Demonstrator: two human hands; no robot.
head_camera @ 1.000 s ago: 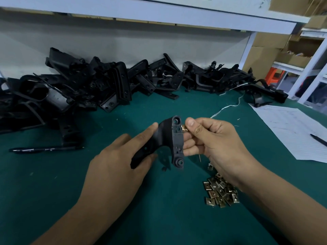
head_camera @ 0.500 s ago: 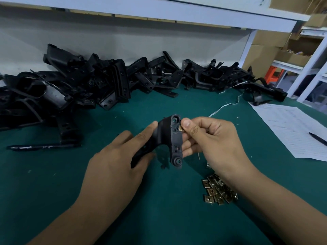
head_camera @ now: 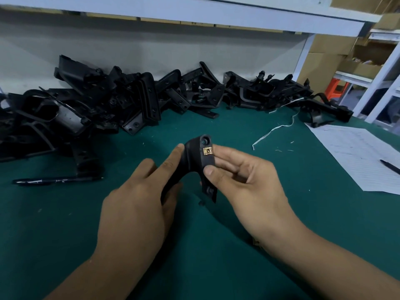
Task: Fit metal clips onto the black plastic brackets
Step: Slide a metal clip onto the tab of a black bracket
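A curved black plastic bracket (head_camera: 195, 158) is held above the green mat between both hands. My left hand (head_camera: 138, 195) grips its lower left arm, forefinger stretched along the back. My right hand (head_camera: 244, 176) pinches the bracket's right edge, thumb in front and fingers behind. A brass-coloured metal clip (head_camera: 208, 150) sits on the bracket's upper end, just below its round hole. My right forearm hides the heap of loose clips.
A long pile of black brackets (head_camera: 134, 105) runs along the back of the green mat (head_camera: 65, 224). A black pen (head_camera: 56, 180) lies at the left. A sheet of paper (head_camera: 359, 156) with another pen (head_camera: 389, 166) lies at the right, near a white string (head_camera: 275, 131).
The clip, earlier pinched at the bracket's edge by my right hand, now sits seated on the bracket. My right thumb has slid down. The view has tilted so the loose clips are covered.
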